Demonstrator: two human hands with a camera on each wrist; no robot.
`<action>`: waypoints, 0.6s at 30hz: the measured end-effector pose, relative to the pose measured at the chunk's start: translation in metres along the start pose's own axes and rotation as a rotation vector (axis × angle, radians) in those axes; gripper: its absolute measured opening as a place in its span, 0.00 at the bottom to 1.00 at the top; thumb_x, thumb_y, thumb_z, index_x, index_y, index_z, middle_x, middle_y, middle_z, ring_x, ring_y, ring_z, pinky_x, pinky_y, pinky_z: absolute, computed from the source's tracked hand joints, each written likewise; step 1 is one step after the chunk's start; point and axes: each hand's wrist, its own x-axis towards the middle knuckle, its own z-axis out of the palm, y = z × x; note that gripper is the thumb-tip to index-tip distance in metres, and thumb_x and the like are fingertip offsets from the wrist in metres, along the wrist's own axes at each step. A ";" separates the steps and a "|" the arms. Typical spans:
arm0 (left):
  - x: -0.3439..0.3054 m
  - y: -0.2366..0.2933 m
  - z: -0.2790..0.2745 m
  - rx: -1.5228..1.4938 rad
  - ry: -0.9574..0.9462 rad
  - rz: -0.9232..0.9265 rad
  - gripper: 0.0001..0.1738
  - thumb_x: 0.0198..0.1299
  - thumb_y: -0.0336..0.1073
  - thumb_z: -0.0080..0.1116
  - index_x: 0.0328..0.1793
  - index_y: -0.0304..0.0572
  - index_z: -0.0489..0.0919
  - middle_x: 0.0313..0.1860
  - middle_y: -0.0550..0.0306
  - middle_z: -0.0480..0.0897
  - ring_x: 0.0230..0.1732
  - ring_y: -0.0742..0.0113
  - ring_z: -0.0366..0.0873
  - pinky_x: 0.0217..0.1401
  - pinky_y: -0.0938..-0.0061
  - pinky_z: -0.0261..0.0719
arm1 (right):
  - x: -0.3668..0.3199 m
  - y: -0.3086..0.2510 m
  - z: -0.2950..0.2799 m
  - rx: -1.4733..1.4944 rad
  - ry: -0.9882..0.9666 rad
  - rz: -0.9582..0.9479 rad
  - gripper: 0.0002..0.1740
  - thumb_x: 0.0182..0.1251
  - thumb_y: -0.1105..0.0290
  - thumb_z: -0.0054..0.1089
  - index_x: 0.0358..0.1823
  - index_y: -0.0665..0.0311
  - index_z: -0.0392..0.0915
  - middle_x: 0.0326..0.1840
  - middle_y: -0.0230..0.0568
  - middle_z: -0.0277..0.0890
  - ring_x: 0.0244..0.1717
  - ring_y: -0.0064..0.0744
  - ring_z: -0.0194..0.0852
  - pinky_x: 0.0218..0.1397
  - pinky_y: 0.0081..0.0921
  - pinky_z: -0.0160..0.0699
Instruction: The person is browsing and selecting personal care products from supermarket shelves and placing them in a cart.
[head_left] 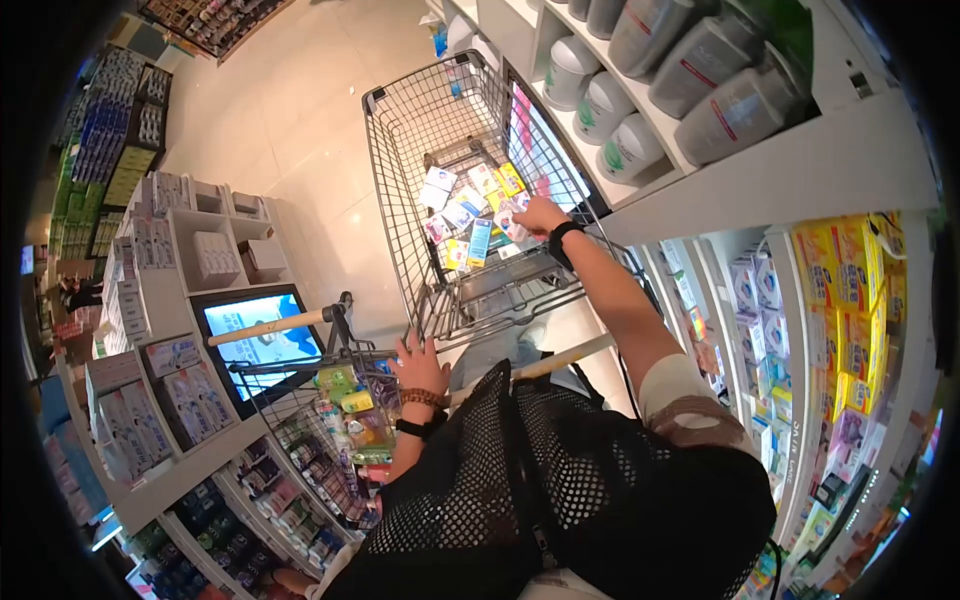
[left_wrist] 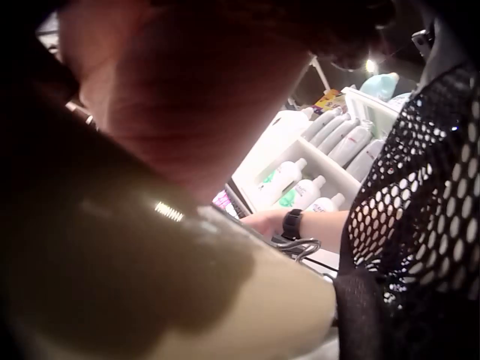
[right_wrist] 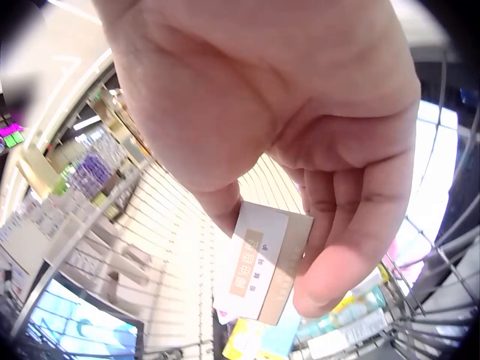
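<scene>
Right grip: the right hand [right_wrist: 285,105] pinches a small box [right_wrist: 261,259] between the thumb and the curled fingers [right_wrist: 352,240]; the box is pale with a tan band and an orange label.
Where the box is: held low inside the wire cart [head_left: 400,190], just above the loose packets [head_left: 470,215] on its floor. The head view shows only the back of the hand there.
Right wrist: a black band [head_left: 562,235] sits on it, and the arm stretches out over the cart's near end.
Left grip: the left hand [head_left: 420,365] rests at the left end of the cart's wooden handle [head_left: 570,355]. I cannot tell whether its fingers curl round the handle, as the left wrist view is mostly blur.
Second cart [head_left: 300,420]: stands just left of the left hand and holds bottles and packs.
Shelf above right [head_left: 800,165]: carries grey bottles [head_left: 700,70] lying on their sides.
Shelf far right: holds yellow boxes [head_left: 850,290].
Screen [head_left: 262,335]: glows blue in the left display stand.
</scene>
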 end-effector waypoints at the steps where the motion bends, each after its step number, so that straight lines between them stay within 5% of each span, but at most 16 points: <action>1: 0.000 -0.003 0.000 -0.041 -0.007 0.018 0.45 0.53 0.49 0.74 0.77 0.48 0.68 0.76 0.47 0.68 0.78 0.31 0.55 0.68 0.34 0.67 | 0.026 0.007 0.019 -0.091 0.003 -0.019 0.30 0.59 0.45 0.68 0.35 0.72 0.87 0.32 0.51 0.88 0.33 0.43 0.89 0.43 0.37 0.88; 4: 0.007 -0.022 0.000 -0.250 -0.006 0.154 0.41 0.54 0.46 0.73 0.74 0.47 0.72 0.71 0.49 0.72 0.71 0.30 0.62 0.75 0.38 0.62 | 0.115 0.039 0.097 -0.350 0.054 -0.092 0.32 0.58 0.43 0.69 0.45 0.70 0.87 0.40 0.50 0.89 0.36 0.44 0.89 0.44 0.37 0.87; 6: 0.017 -0.019 -0.014 -0.291 0.023 0.192 0.38 0.52 0.44 0.74 0.71 0.47 0.75 0.70 0.47 0.73 0.69 0.30 0.64 0.73 0.47 0.69 | 0.130 0.017 0.092 -0.270 0.026 -0.029 0.34 0.58 0.43 0.70 0.50 0.70 0.86 0.44 0.50 0.88 0.38 0.44 0.90 0.45 0.37 0.88; 8: 0.026 -0.014 -0.014 -0.253 0.016 0.181 0.40 0.51 0.44 0.75 0.72 0.51 0.74 0.70 0.47 0.73 0.70 0.30 0.64 0.69 0.43 0.72 | 0.149 -0.014 0.078 0.150 -0.094 0.179 0.32 0.60 0.45 0.71 0.46 0.72 0.86 0.40 0.55 0.88 0.32 0.42 0.89 0.33 0.36 0.87; 10: 0.022 -0.006 -0.007 -0.142 -0.068 0.013 0.46 0.45 0.47 0.79 0.74 0.58 0.72 0.70 0.53 0.71 0.72 0.29 0.61 0.64 0.35 0.74 | 0.167 -0.031 0.070 0.326 -0.027 0.097 0.31 0.66 0.45 0.65 0.49 0.70 0.85 0.43 0.54 0.87 0.33 0.46 0.88 0.38 0.41 0.87; 12: 0.023 -0.006 -0.001 -0.079 -0.018 0.020 0.50 0.42 0.49 0.81 0.75 0.62 0.71 0.69 0.54 0.71 0.72 0.29 0.60 0.57 0.35 0.79 | 0.173 -0.053 0.059 0.773 -0.049 0.276 0.33 0.70 0.43 0.59 0.55 0.71 0.80 0.39 0.54 0.84 0.26 0.47 0.84 0.29 0.42 0.84; 13: 0.024 -0.005 -0.004 -0.078 -0.034 0.005 0.50 0.42 0.49 0.81 0.75 0.62 0.70 0.69 0.54 0.71 0.72 0.29 0.60 0.58 0.35 0.78 | 0.169 -0.060 0.045 0.753 -0.103 0.277 0.35 0.72 0.42 0.55 0.60 0.71 0.76 0.37 0.55 0.82 0.24 0.46 0.82 0.22 0.42 0.82; 17: 0.026 0.000 -0.015 -0.047 -0.120 0.003 0.52 0.45 0.53 0.79 0.78 0.61 0.66 0.72 0.53 0.68 0.73 0.28 0.59 0.60 0.35 0.77 | 0.121 -0.063 0.022 0.202 -0.012 -0.029 0.30 0.66 0.47 0.58 0.34 0.75 0.85 0.33 0.55 0.85 0.26 0.45 0.84 0.31 0.39 0.83; 18: 0.026 0.000 -0.019 -0.042 -0.181 -0.008 0.53 0.46 0.55 0.78 0.79 0.60 0.65 0.73 0.52 0.66 0.73 0.27 0.57 0.61 0.34 0.77 | 0.108 -0.057 0.019 0.074 -0.020 -0.112 0.30 0.65 0.46 0.57 0.33 0.74 0.84 0.32 0.54 0.84 0.25 0.46 0.82 0.32 0.39 0.82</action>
